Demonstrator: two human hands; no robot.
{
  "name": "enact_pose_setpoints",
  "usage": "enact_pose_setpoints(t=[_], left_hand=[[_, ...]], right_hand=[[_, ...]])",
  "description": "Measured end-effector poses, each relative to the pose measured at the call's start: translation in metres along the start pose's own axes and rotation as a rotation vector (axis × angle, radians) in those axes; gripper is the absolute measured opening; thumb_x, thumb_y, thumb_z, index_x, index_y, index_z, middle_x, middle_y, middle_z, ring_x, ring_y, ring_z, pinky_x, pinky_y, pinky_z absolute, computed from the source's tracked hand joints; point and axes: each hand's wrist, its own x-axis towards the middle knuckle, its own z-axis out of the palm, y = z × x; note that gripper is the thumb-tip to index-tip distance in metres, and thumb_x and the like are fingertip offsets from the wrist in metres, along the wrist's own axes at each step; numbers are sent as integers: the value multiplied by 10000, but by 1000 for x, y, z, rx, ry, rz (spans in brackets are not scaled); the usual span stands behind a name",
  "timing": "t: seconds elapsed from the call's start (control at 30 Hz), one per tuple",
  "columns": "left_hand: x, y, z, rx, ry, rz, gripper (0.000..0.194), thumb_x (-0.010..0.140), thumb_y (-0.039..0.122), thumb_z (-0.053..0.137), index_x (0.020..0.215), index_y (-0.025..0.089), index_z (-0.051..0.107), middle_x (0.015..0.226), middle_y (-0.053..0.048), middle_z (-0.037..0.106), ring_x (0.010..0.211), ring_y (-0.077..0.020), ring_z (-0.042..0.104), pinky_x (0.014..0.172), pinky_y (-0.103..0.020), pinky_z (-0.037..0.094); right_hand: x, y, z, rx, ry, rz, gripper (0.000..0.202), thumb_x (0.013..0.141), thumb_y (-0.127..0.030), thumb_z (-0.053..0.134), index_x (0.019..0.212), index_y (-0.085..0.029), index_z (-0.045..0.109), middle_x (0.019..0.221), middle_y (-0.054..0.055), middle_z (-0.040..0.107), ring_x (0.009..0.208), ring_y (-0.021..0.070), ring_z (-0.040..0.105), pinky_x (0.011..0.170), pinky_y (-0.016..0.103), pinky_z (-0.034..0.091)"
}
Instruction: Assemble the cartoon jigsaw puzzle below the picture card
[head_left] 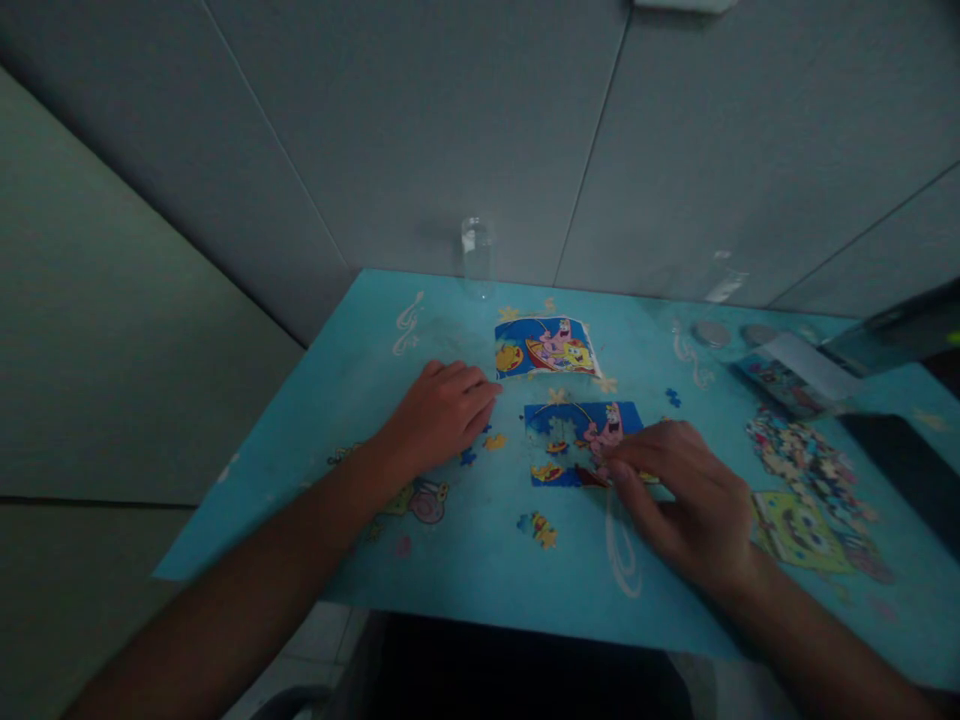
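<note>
A partly assembled jigsaw puzzle (551, 475) lies on the blue table, with gaps left of its middle. Over its right side is my right hand (686, 500), thumb and forefinger pinched on what looks like a puzzle piece, mostly covered by the fingers. My left hand (450, 415) rests palm down left of the puzzle, fingers curled together; anything under them is hidden. Loose yellow and blue pieces (495, 441) lie by its fingertips. A small joined cluster of pieces (538, 529) sits below the puzzle. Behind it lies a printed reference picture (546, 347) with a pink starfish and a yellow sponge character.
The blue table (315, 400) meets a grey panel wall (450, 120). A clear plastic jar (478, 260) stands at the back. Rightward are a heap of loose pieces (806, 465), round lids (712, 333), a printed package (795, 375) and a dark flat object (904, 480).
</note>
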Motion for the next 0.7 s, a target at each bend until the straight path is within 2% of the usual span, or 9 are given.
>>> enact_pose_setpoints(t=[0.07,0.17,0.27,0.33,0.4,0.5,0.57,0.63,0.7], left_hand=[[6,1,2,61,34,7,209,1017,244,522,1140,188,682,1012,-60,680,945,-228,592,819,-388,381],[18,0,4,190,45,41,168,996,212,539,1070,179,686,956,-71,666,924,-244,580,797,-399,366],[30,0,7,251,55,55,155,983,149,526,980,166,680,912,-85,652,905,-260,571,775,-407,351],[37,0,8,285,64,49,165,988,136,514,970,156,676,911,-99,647,909,-275,567,768,-415,348],[41,2,8,310,72,38,165,984,123,515,967,149,677,916,-109,644,912,-283,562,771,-421,349],[44,4,8,336,72,23,173,976,103,517,977,144,685,937,-121,648,932,-286,559,789,-426,353],[47,4,10,349,63,12,182,975,100,515,982,143,692,950,-127,654,946,-286,558,799,-428,354],[50,2,12,358,48,-4,186,974,103,516,969,138,699,952,-131,662,951,-286,561,806,-428,354],[53,-2,13,367,32,-25,188,970,102,517,948,126,702,947,-137,668,952,-287,565,812,-427,353]], right_hand=[[2,-28,13,47,-62,-127,270,862,-70,694,1119,-153,676,960,71,741,863,213,664,802,401,500],[9,-86,52,124,-185,-233,185,942,-168,609,1113,-137,673,942,69,727,843,207,641,787,377,515],[26,-134,101,97,-286,-208,172,983,-176,550,1111,-150,662,1027,73,700,946,216,627,878,361,512],[43,-150,129,52,-316,-130,143,968,-175,578,1088,-145,651,1061,87,674,1003,232,604,901,359,506],[60,-154,147,-36,-271,-49,123,975,-172,574,1066,-134,647,1059,96,654,1006,251,589,893,381,503],[80,-158,157,-162,-230,100,141,1009,-203,532,1015,-134,655,1036,121,643,1002,272,583,869,417,504],[85,-168,157,-192,-254,123,161,1011,-192,517,1008,-122,663,1025,142,646,998,276,589,850,423,510],[84,-182,155,-157,-315,60,164,1002,-182,521,1001,-113,669,1001,145,655,953,265,601,795,403,519],[84,-195,152,-82,-359,-74,169,999,-194,522,989,-116,673,982,129,668,899,243,606,752,385,517]])
